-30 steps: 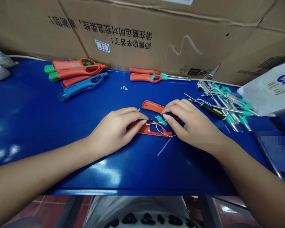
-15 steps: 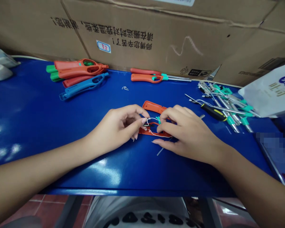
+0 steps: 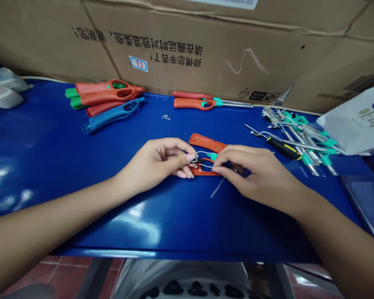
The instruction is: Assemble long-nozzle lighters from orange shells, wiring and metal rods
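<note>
At the middle of the blue table, my left hand (image 3: 170,160) pinches a small black part with white wires (image 3: 202,153) running from it. My right hand (image 3: 246,166) has thumb and forefinger closed on a white wire at the right. Under both hands lies an orange lighter shell half (image 3: 202,170), partly covered by my fingers. A turquoise trigger piece (image 3: 211,156) shows beside my right fingertips. Just behind is the other orange shell half (image 3: 205,141), its right end hidden by my right hand. A thin clear strip (image 3: 217,187) lies in front of the shell.
Orange, green and blue lighter shells (image 3: 109,97) are piled at the back left. Small screws (image 3: 166,117) and two lighters (image 3: 195,103) lie at the back. To the right are metal-tube lighter cores (image 3: 302,141), a screwdriver (image 3: 283,148) and a white bag (image 3: 358,120). A cardboard box (image 3: 187,54) stands behind.
My right hand has shifted slightly right, its thumb and forefinger now together on the wire. The wires stretch straighter between my hands. The view has shifted slightly.
</note>
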A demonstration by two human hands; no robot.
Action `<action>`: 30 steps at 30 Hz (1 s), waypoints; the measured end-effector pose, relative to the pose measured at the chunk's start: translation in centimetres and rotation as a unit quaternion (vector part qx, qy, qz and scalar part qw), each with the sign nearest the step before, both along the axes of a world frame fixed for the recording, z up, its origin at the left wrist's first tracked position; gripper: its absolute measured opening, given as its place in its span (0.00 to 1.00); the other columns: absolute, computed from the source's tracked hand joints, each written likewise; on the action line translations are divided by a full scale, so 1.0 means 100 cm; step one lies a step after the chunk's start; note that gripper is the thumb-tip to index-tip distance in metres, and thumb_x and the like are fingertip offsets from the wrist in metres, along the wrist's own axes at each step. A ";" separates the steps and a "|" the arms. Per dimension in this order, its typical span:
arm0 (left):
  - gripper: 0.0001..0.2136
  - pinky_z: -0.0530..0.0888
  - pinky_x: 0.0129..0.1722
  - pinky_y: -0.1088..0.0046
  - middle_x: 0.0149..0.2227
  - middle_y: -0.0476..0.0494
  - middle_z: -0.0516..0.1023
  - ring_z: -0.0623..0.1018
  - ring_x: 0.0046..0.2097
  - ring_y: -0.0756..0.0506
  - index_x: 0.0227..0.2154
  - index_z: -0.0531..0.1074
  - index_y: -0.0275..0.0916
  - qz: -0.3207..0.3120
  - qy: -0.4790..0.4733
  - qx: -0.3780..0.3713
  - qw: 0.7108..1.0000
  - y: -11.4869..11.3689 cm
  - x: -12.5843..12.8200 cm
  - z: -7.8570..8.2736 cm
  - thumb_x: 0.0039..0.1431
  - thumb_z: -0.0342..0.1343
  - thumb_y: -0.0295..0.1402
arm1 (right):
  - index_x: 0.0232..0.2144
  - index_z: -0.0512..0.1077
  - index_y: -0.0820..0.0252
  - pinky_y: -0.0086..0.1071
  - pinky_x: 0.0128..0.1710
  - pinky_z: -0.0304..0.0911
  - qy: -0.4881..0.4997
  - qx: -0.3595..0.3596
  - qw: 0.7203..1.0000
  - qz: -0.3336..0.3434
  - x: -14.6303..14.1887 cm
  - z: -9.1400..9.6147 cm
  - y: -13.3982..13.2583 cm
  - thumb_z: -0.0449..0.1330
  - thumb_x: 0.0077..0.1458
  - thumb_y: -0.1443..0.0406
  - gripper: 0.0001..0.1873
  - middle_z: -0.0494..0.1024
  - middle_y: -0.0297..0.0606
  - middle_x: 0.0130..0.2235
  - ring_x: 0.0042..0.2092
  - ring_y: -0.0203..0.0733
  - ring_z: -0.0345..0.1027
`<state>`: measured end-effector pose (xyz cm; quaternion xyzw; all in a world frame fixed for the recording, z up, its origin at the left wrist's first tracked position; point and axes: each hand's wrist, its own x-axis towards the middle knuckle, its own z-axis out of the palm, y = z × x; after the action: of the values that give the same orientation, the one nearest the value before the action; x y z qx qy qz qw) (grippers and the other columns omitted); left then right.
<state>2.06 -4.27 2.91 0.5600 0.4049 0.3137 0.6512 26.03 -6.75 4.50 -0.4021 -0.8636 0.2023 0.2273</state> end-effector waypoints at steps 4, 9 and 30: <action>0.03 0.81 0.33 0.84 0.28 0.47 0.84 0.84 0.31 0.51 0.39 0.76 0.32 -0.016 -0.005 0.014 1.000 0.000 -0.001 0.000 0.63 0.61 0.25 | 0.40 0.77 0.58 0.25 0.29 0.58 0.011 -0.006 1.000 -0.012 0.000 0.000 -0.001 0.60 0.62 0.72 0.08 0.77 0.29 0.33 0.29 0.29 0.63; 0.04 0.81 0.34 0.83 0.29 0.47 0.84 0.84 0.32 0.51 0.40 0.75 0.32 -0.021 -0.010 0.027 0.999 -0.001 0.000 -0.001 0.63 0.60 0.24 | 0.39 0.78 0.57 0.26 0.28 0.58 0.031 -0.012 0.999 -0.014 0.002 0.003 -0.003 0.60 0.63 0.70 0.06 0.76 0.30 0.32 0.29 0.30 0.63; 0.07 0.82 0.37 0.79 0.32 0.45 0.85 0.85 0.35 0.49 0.42 0.75 0.33 -0.047 0.014 0.062 0.997 -0.006 0.000 -0.001 0.61 0.61 0.26 | 0.33 0.77 0.58 0.31 0.35 0.63 -0.038 0.036 0.998 0.018 0.002 0.000 -0.002 0.58 0.63 0.71 0.09 0.79 0.35 0.36 0.36 0.36 0.71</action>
<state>2.10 -4.85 2.80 0.6221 0.3670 0.2989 0.6236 26.27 -6.94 4.53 -0.3852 -0.8854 0.1600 0.2050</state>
